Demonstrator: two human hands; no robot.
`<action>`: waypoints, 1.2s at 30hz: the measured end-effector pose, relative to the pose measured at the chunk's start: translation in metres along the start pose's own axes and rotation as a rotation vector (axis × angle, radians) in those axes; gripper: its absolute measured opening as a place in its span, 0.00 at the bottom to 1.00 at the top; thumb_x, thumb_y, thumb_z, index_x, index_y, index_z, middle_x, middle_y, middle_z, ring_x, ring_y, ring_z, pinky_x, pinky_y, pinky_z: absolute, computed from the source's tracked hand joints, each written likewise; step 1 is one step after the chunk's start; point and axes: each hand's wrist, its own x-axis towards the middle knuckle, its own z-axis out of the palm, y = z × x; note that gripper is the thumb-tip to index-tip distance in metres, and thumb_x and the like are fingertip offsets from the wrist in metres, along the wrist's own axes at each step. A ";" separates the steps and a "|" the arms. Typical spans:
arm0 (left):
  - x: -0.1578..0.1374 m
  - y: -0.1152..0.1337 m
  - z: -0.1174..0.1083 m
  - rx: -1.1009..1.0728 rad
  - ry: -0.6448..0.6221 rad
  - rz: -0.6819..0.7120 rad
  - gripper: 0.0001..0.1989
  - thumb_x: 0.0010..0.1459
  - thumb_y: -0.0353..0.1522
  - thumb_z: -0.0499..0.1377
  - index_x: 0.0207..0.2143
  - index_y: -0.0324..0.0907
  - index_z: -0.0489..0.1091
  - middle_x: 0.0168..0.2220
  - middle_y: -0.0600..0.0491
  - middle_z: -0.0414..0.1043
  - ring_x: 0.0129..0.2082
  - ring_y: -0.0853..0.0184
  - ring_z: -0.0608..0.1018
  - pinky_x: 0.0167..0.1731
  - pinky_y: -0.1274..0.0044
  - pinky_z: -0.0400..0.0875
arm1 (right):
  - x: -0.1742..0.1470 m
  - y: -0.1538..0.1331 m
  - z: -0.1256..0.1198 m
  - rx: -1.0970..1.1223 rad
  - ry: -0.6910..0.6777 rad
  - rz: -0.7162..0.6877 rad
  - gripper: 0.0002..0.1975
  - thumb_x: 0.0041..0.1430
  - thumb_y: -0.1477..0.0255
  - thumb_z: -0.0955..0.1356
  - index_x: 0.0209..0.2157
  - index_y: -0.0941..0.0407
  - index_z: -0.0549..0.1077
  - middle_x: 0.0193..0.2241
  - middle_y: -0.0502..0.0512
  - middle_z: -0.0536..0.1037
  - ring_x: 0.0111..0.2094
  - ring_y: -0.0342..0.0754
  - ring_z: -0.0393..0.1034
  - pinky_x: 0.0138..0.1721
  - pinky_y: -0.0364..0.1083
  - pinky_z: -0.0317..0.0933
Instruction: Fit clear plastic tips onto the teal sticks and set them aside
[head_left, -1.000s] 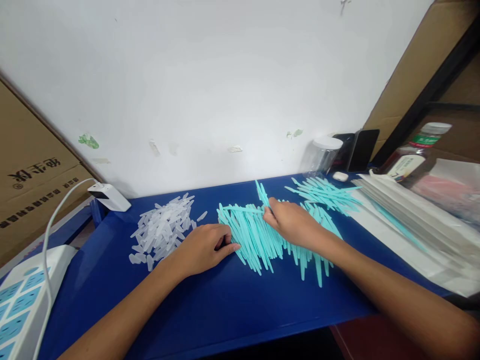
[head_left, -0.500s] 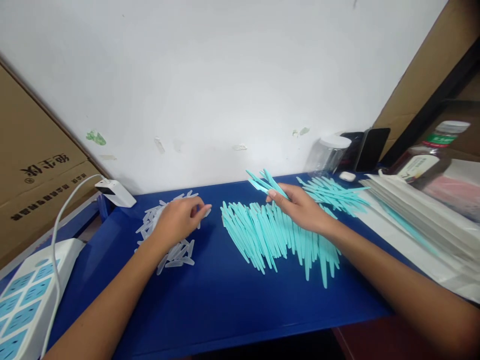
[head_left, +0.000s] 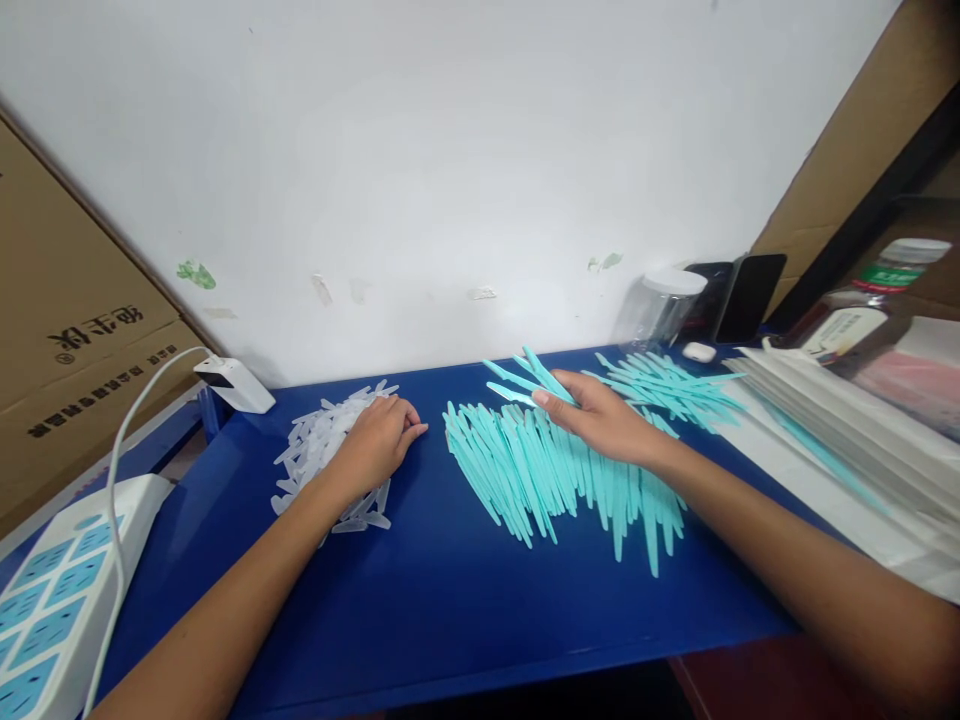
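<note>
In my right hand [head_left: 596, 415] is a small fan of turquoise eyebrow razors [head_left: 523, 378], pinched between thumb and fingers with their tips pointing left. That hand hovers over a wide row of similar turquoise razors [head_left: 517, 470] lying side by side on the blue table. My left hand [head_left: 386, 435] is at the right side of a heap of translucent plastic caps [head_left: 311, 440], partly covering it. Its thumb and fingers are drawn together; whatever lies between them, if anything, is hidden.
A second turquoise razor pile [head_left: 667, 385] lies at the back right, near a clear jar [head_left: 667, 305] with a white lid. White packaging sheets [head_left: 847, 440] and a bottle [head_left: 862, 310] stand right. A power strip [head_left: 60, 590] and white charger [head_left: 235, 385] are at left.
My left hand has shifted slightly right, and the pale piece seen at its fingertips is no longer visible. In my right hand the razors have spread and tilted a little lower.
</note>
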 end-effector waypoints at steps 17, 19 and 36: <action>-0.009 0.004 -0.032 -0.114 -0.280 -0.087 0.21 0.60 0.53 0.62 0.33 0.44 0.74 0.30 0.52 0.74 0.27 0.63 0.73 0.26 0.74 0.60 | 0.000 0.001 0.003 0.004 -0.027 -0.014 0.23 0.70 0.49 0.63 0.31 0.54 0.63 0.25 0.45 0.62 0.25 0.43 0.56 0.29 0.45 0.52; -0.008 0.007 -0.028 -0.151 -0.280 -0.056 0.19 0.61 0.50 0.61 0.32 0.44 0.75 0.30 0.52 0.75 0.28 0.63 0.74 0.27 0.74 0.62 | 0.000 0.001 0.004 0.013 -0.033 -0.019 0.23 0.70 0.49 0.62 0.31 0.54 0.63 0.25 0.45 0.61 0.26 0.43 0.56 0.29 0.45 0.52; -0.006 0.053 -0.006 -0.966 0.050 -0.168 0.20 0.64 0.44 0.64 0.49 0.39 0.81 0.38 0.48 0.81 0.27 0.70 0.74 0.27 0.75 0.74 | -0.005 -0.006 0.005 0.202 -0.125 0.062 0.22 0.68 0.50 0.65 0.30 0.53 0.63 0.23 0.44 0.62 0.23 0.41 0.55 0.25 0.43 0.52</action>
